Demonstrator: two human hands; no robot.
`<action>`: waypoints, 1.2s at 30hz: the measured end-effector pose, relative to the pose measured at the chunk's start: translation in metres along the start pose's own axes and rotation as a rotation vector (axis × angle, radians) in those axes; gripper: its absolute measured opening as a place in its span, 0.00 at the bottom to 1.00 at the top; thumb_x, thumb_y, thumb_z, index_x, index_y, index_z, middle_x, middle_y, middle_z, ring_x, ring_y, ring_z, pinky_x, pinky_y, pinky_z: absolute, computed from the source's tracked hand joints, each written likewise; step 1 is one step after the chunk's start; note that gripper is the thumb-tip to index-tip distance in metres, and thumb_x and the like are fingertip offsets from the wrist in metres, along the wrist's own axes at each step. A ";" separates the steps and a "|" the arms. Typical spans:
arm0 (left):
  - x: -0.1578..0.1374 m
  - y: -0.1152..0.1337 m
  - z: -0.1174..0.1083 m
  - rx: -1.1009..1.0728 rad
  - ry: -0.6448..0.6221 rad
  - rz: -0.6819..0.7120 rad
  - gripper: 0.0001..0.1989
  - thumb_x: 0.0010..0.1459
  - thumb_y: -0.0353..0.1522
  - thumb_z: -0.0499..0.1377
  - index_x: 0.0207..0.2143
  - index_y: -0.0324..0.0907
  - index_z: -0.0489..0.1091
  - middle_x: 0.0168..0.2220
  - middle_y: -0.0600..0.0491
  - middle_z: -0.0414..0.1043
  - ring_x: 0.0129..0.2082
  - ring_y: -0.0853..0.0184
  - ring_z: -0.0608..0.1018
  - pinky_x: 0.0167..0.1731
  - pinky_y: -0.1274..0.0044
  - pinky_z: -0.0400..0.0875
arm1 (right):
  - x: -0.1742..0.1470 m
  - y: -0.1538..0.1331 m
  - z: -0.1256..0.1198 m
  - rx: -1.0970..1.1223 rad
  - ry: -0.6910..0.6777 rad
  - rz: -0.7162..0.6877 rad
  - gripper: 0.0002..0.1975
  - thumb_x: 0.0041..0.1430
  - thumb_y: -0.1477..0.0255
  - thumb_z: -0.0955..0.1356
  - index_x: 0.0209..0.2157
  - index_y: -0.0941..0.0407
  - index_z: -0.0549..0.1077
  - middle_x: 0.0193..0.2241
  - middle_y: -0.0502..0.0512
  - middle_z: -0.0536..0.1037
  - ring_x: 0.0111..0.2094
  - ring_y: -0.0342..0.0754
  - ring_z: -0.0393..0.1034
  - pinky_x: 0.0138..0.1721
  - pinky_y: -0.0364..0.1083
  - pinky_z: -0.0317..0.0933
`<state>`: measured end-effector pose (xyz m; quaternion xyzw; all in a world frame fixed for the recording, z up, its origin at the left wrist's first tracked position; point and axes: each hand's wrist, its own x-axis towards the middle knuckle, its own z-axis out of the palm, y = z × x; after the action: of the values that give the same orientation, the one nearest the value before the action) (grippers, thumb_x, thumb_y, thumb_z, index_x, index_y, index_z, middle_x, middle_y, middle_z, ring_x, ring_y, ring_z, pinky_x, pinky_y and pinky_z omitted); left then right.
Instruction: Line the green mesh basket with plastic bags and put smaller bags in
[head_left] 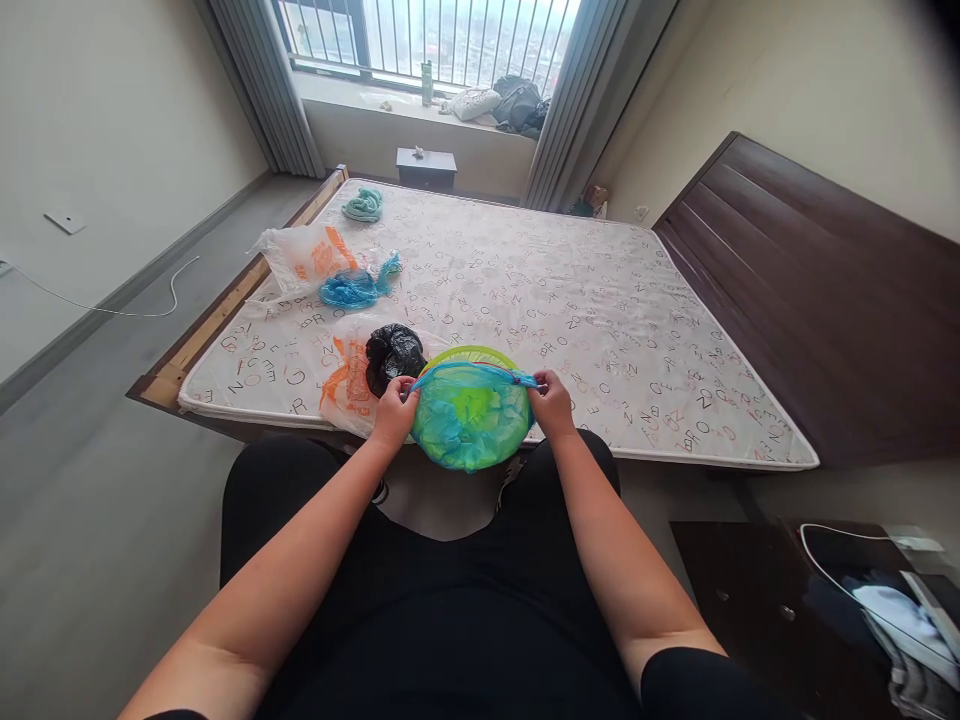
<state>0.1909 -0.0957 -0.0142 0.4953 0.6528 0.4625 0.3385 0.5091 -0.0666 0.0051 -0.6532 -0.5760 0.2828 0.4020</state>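
Currently low between the knees, by the mattress's (600, 300) near edge: translucent blue plastic bag (471, 440) spread across a round yellow-green bin (474, 352), whose far rim shows behind. Left hand (394, 410) and right hand (553, 403) each pinch the bag's edge, fingers closed, at opposite sides. Film looks light, limp, slippery, likely to tear under a hard tug; bin probably light, fairly stiff. Best hold: gathered edge, both sides. Crumpled black plastic bag (395, 357) just beside left hand.
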 end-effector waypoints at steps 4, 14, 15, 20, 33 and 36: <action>-0.006 0.002 -0.002 0.064 -0.037 0.077 0.13 0.62 0.39 0.59 0.46 0.45 0.75 0.39 0.49 0.77 0.40 0.59 0.76 0.45 0.72 0.68 | -0.003 -0.005 0.003 -0.055 0.000 -0.070 0.14 0.57 0.62 0.65 0.42 0.53 0.74 0.32 0.51 0.75 0.33 0.49 0.67 0.39 0.46 0.61; -0.009 -0.006 0.008 0.030 -0.046 0.072 0.11 0.62 0.39 0.54 0.34 0.42 0.71 0.29 0.54 0.71 0.32 0.64 0.72 0.35 0.76 0.65 | -0.008 -0.022 0.012 -0.044 -0.028 0.050 0.14 0.59 0.61 0.61 0.23 0.53 0.63 0.21 0.47 0.64 0.28 0.46 0.56 0.30 0.45 0.51; -0.008 -0.007 0.010 -0.013 -0.043 0.068 0.11 0.62 0.39 0.55 0.34 0.42 0.71 0.30 0.54 0.72 0.33 0.65 0.72 0.36 0.76 0.65 | -0.010 -0.024 0.014 -0.033 -0.025 0.057 0.14 0.59 0.61 0.61 0.25 0.53 0.65 0.22 0.47 0.66 0.28 0.47 0.57 0.31 0.45 0.51; -0.009 -0.008 0.016 -0.187 0.023 -0.001 0.11 0.60 0.40 0.55 0.29 0.42 0.67 0.27 0.57 0.66 0.29 0.68 0.67 0.32 0.78 0.63 | -0.018 -0.036 0.021 0.022 0.012 -0.028 0.15 0.56 0.61 0.64 0.41 0.54 0.73 0.33 0.51 0.75 0.33 0.49 0.65 0.37 0.45 0.59; -0.007 -0.010 0.022 -0.335 -0.001 -0.115 0.16 0.54 0.40 0.59 0.21 0.43 0.59 0.21 0.60 0.54 0.23 0.73 0.57 0.23 0.80 0.54 | 0.000 -0.036 0.024 0.008 -0.294 0.137 0.15 0.57 0.58 0.65 0.26 0.55 0.70 0.20 0.47 0.67 0.25 0.44 0.58 0.29 0.44 0.52; -0.004 -0.011 0.023 -0.468 -0.052 -0.204 0.16 0.50 0.41 0.63 0.22 0.41 0.63 0.20 0.61 0.56 0.21 0.74 0.58 0.21 0.81 0.54 | 0.008 -0.024 0.026 0.251 -0.395 0.318 0.16 0.53 0.56 0.69 0.33 0.55 0.74 0.23 0.48 0.73 0.25 0.44 0.64 0.29 0.44 0.58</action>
<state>0.2088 -0.0945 -0.0320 0.3469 0.5655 0.5516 0.5056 0.4766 -0.0537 0.0130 -0.6127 -0.4938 0.5333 0.3104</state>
